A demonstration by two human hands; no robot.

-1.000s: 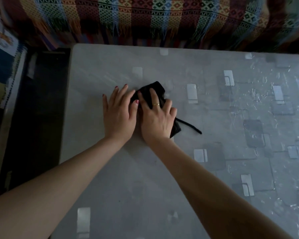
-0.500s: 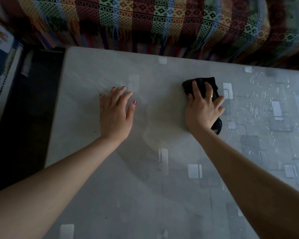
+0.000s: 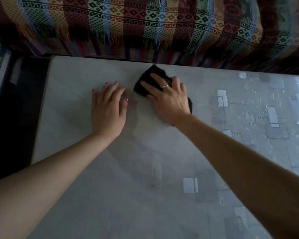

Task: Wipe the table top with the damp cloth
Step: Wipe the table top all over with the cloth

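A dark, bunched cloth [image 3: 145, 78] lies on the pale grey table top [image 3: 121, 187] near its far edge. My right hand [image 3: 167, 99] presses flat on the cloth with straight, spread fingers, and a ring shows on one finger. A bit of the cloth sticks out behind the wrist. My left hand [image 3: 109, 109] lies flat on the bare table just left of the cloth, fingers straight, not touching it.
A striped, patterned blanket with fringes [image 3: 145, 26] covers furniture right behind the table's far edge. Dark floor [image 3: 12, 118] runs along the table's left edge. The table's right part [image 3: 266, 114] shows rectangular patterns and glinting wet streaks.
My right hand slid the cloth right, away from my left hand, then back left and toward the far edge. My left hand stayed flat in about the same place.
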